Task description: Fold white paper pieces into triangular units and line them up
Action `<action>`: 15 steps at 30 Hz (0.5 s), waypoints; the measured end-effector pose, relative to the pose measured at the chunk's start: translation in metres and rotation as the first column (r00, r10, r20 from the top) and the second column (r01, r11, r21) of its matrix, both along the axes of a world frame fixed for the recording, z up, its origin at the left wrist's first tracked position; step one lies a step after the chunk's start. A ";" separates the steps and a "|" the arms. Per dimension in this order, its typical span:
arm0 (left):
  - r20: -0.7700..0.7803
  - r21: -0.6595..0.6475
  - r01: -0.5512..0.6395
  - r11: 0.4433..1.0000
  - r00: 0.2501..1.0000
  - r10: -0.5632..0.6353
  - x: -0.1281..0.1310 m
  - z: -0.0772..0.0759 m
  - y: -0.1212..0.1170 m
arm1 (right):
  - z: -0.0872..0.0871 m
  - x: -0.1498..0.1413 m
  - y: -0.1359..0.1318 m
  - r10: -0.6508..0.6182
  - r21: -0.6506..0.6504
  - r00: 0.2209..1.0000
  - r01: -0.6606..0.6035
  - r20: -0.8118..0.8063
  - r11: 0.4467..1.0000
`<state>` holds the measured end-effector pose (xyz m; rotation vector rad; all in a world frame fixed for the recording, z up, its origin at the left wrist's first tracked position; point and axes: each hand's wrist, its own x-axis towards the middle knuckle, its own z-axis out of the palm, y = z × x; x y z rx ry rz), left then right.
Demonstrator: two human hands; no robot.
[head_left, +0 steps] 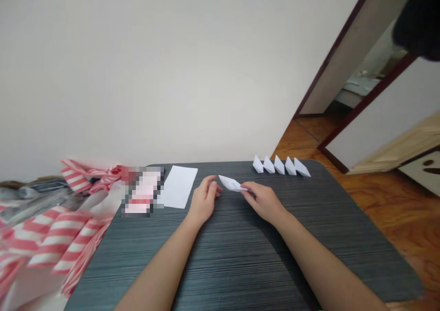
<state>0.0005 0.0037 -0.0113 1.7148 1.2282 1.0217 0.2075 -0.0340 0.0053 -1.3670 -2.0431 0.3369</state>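
Note:
A folded white paper boat [231,183] is held just above the dark table, its pointed left end toward my other hand. My right hand [263,200] pinches its right end between thumb and fingers. Close to the boat's left tip, my left hand [205,199] has its fingers curved and apart from the paper, with nothing visible in it. Several finished-looking paper boats [279,165] stand in a row at the table's back right. To the left of my left hand lies a stack of white paper sheets [178,186].
The dark wood-grain table [227,265] meets a white wall [172,73] at the back. A blurred-out pink and white object [142,193] lies at its left edge. Red-and-white striped cloth [65,233] is heaped beside the table. Wooden floor [388,201] and a doorway are on the right.

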 end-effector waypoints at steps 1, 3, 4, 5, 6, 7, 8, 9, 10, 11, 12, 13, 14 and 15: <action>-0.008 -0.007 0.007 1.000 1.000 -0.007 0.000 0.000 0.000 | 0.004 0.000 -0.001 -0.014 0.016 1.000 0.014 -0.007 1.000; -0.039 -0.017 0.033 0.999 0.999 -0.034 0.000 0.001 0.001 | 0.015 0.002 -0.002 -0.033 0.042 0.999 0.033 0.000 0.999; -0.062 -0.017 0.043 0.999 0.997 -0.044 0.000 0.002 0.001 | 0.021 0.003 -0.002 -0.044 0.059 0.999 0.043 0.004 0.997; -0.090 -0.014 0.051 0.999 0.995 -0.052 0.000 0.002 0.001 | 0.027 0.005 -0.003 -0.051 0.073 0.999 0.050 0.012 0.996; -0.115 -0.007 0.058 0.998 0.992 -0.058 0.000 0.002 0.001 | 0.033 0.008 -0.004 -0.063 0.082 0.998 0.062 0.016 0.995; -0.139 -0.003 0.072 0.997 0.988 -0.072 0.000 0.003 0.002 | 0.038 0.012 -0.005 -0.086 0.088 0.996 0.085 0.015 0.993; -0.154 0.005 0.070 0.998 0.986 -0.069 -0.001 0.002 0.002 | 0.041 0.018 -0.008 -0.111 0.095 0.994 0.109 0.016 0.989; -0.164 0.009 0.074 0.997 0.984 -0.072 -0.001 0.002 0.002 | 0.043 0.026 -0.012 -0.150 0.103 0.989 0.148 0.013 0.984; -0.171 0.011 0.084 0.996 0.982 -0.080 -0.001 0.001 0.002 | 0.042 0.036 -0.017 -0.187 0.111 0.982 0.184 0.014 0.977; -0.178 0.015 0.090 0.996 0.980 -0.086 -0.001 0.000 0.003 | 0.040 0.047 -0.023 -0.229 0.115 0.973 0.224 0.026 0.968; -0.187 0.017 0.092 0.996 0.979 -0.088 -0.002 -0.001 0.003 | 0.036 0.060 -0.031 -0.275 0.115 0.960 0.269 0.042 0.956; -0.195 0.022 0.086 0.996 0.978 -0.080 -0.002 -0.001 0.003 | 0.031 0.075 -0.040 -0.325 0.115 0.944 0.317 0.057 0.941; -0.207 0.032 0.086 0.996 0.975 -0.077 -0.002 -0.001 0.003 | 0.024 0.090 -0.050 -0.370 0.113 0.926 0.362 0.067 0.925; -0.218 0.042 0.085 0.996 0.973 -0.074 -0.002 -0.002 0.003 | 0.018 0.106 -0.059 -0.428 0.115 0.901 0.419 0.067 0.901</action>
